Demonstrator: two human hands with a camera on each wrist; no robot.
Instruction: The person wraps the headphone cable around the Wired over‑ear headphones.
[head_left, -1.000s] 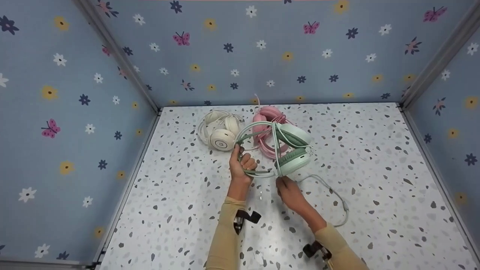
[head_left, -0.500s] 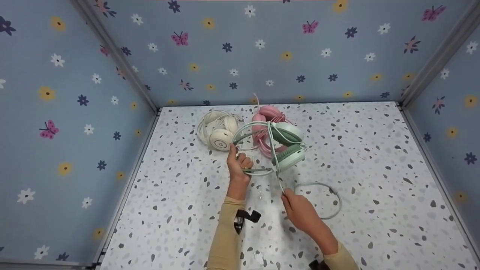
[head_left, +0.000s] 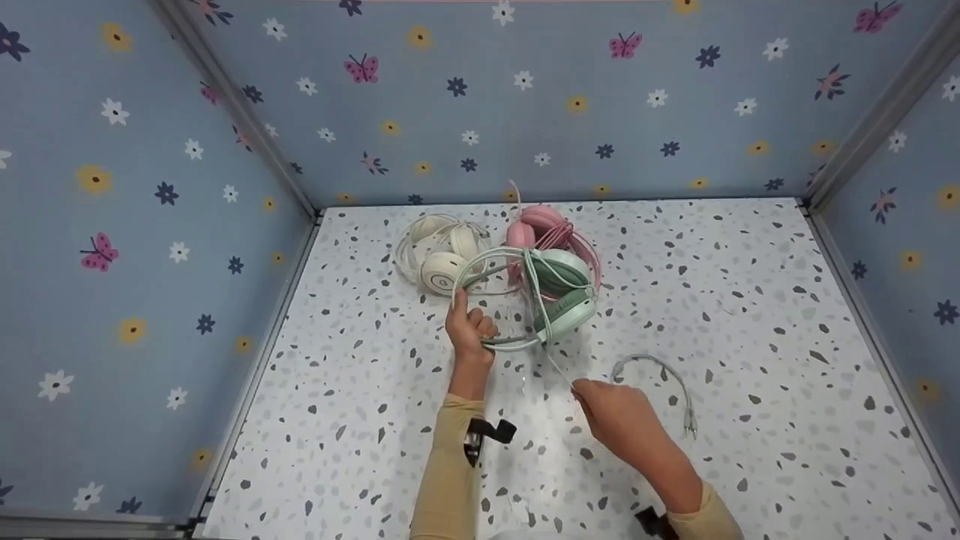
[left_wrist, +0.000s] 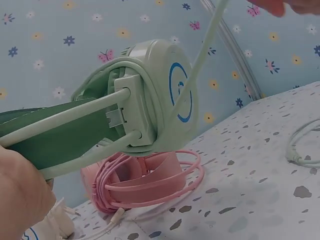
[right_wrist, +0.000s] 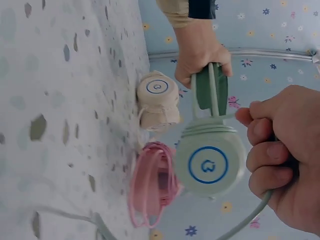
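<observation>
My left hand (head_left: 471, 334) grips the headband of the mint-green headphones (head_left: 568, 313), holding them raised over the table. Several turns of their cable are wound around the headband and ear cups, as the ear cup (right_wrist: 208, 165) in the right wrist view shows. My right hand (head_left: 622, 420) pinches that cable (head_left: 559, 369), which runs taut from the headphones to the fingertips. In the right wrist view the other fingers (right_wrist: 270, 152) curl over the cable, and its loose part hangs below the fist. The plug end (head_left: 689, 424) lies to the right of the hand.
Cream headphones (head_left: 441, 271) with a wound cable lie at the back left of the speckled table (head_left: 750, 315). Pink headphones (head_left: 544, 219) lie beside them, partly behind the green pair. Flower-patterned panels (head_left: 480, 97) enclose the back and sides.
My right hand has moved down and to the right, drawing a length of cable away from the green headphones. The left hand and headphones have shifted slightly left.
</observation>
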